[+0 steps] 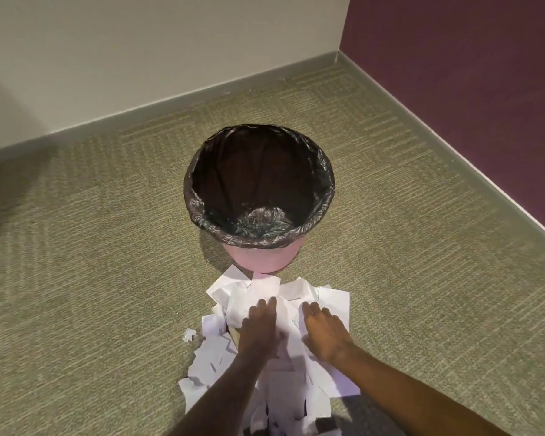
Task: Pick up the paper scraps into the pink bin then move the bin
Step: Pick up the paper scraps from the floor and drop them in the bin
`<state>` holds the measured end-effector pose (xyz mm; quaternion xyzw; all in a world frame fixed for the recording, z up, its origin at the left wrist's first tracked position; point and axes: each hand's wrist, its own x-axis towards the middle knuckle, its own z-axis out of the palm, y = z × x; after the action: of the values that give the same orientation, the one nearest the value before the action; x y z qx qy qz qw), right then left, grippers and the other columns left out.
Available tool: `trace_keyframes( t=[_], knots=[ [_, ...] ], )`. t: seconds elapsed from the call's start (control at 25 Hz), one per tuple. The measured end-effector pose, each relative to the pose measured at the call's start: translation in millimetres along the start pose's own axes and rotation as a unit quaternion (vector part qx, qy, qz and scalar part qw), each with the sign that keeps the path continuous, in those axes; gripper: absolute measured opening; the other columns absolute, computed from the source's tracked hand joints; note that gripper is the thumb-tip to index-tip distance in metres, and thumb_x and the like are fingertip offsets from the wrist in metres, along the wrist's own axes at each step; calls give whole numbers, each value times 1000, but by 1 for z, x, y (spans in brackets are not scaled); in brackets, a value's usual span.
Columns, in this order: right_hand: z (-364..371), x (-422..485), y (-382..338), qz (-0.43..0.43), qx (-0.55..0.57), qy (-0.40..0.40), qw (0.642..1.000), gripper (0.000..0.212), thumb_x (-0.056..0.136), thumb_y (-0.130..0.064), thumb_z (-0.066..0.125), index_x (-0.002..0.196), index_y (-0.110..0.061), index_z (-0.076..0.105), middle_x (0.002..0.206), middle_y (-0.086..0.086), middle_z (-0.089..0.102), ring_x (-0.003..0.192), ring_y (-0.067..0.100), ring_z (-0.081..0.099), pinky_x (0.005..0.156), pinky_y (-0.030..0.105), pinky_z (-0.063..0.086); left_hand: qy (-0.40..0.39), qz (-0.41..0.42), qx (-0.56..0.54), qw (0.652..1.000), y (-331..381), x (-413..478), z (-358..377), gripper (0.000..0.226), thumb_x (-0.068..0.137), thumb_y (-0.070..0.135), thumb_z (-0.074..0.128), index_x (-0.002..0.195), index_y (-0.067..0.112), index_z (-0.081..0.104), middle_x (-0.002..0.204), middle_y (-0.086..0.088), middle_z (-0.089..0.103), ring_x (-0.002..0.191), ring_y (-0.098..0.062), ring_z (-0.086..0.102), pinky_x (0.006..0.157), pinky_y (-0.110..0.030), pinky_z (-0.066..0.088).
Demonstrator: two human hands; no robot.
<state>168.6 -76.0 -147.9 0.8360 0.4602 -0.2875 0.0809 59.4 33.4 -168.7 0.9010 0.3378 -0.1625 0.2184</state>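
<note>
A pink bin [255, 259] lined with a black plastic bag [199, 196] stands upright on the carpet, its inside dark and seemingly holding no paper. Just in front of it lies a spread pile of white paper scraps [265, 286], reaching down to the bottom edge of the view. My left hand [258, 324] rests palm down on the pile's upper middle, fingers together and pointing toward the bin. My right hand [323, 330] lies flat beside it on the scraps, fingers slightly spread. Neither hand has lifted any paper. One small scrap [189, 335] sits apart at the left.
Green-beige carpet [92, 247] covers the floor around the bin. A cream wall [139, 58] with a grey skirting runs behind, meeting a purple wall [469, 73] at a corner on the right.
</note>
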Motion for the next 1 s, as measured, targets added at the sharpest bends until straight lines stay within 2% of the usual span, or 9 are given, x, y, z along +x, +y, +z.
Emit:
trace_keyframes(
  t=[0.08,0.2,0.32,0.52,0.64,0.72,0.8,0.92,1.0],
  knots=[
    [3,2,-2,-13,10,8,1000,55,85,-7,62,133,-8,36,130,13,46,112,32,52,85,44,48,37,9,-65,997,-2,2,5,78,74,23,68,143,12,34,122,-11,53,111,-28,53,87,-36,50],
    [2,8,1,-26,28,17,999,56,86,-12,62,135,-8,35,132,14,44,115,33,49,84,42,49,56,-21,-218,974,-16,11,23,77,54,17,65,129,2,51,111,-16,63,106,-24,54,86,-30,51],
    [1,13,12,-16,71,8,997,64,84,-26,69,136,-10,35,130,15,46,118,34,48,90,41,47,32,-44,-245,968,-21,12,10,69,65,18,66,130,0,52,130,-16,56,124,-29,50,106,-33,37],
    [-9,20,33,31,199,-51,978,68,78,-39,74,135,-20,42,134,11,52,118,26,54,92,31,45,40,-74,-266,960,-29,9,-21,62,71,9,77,129,11,57,130,-3,60,123,-18,53,104,-26,41],
    [-7,10,32,-30,138,-87,986,102,70,-59,75,151,-24,24,148,8,35,133,29,38,104,41,38,70,-97,-270,955,-35,9,-31,62,72,8,79,130,11,56,131,-4,60,124,-20,54,105,-28,42],
    [5,-3,21,-76,30,-99,992,117,68,-58,77,154,-24,6,155,13,20,136,36,29,106,49,34,74,-107,-264,956,-38,7,-34,62,73,7,79,130,12,56,131,-5,60,122,-19,55,102,-24,41],
    [21,-12,9,-105,-50,-84,990,106,76,-40,78,153,-18,8,155,19,17,133,42,30,101,51,36,75,-102,-256,958,-37,7,-37,61,74,9,79,130,12,57,132,-5,60,122,-18,55,99,-20,39],
    [23,-9,1,-133,-82,-21,988,56,85,-15,63,134,-7,37,139,19,38,116,40,45,86,47,46,79,-94,-219,968,-31,7,-44,57,77,15,77,130,10,57,134,-5,59,126,-20,52,103,-21,36],
    [13,-7,-3,-152,-83,0,985,37,87,-10,54,123,-7,48,128,17,48,106,39,54,80,45,47,82,-101,-216,968,-29,5,-46,53,77,17,76,127,12,60,130,-5,61,123,-21,54,101,-22,38]
  ],
)
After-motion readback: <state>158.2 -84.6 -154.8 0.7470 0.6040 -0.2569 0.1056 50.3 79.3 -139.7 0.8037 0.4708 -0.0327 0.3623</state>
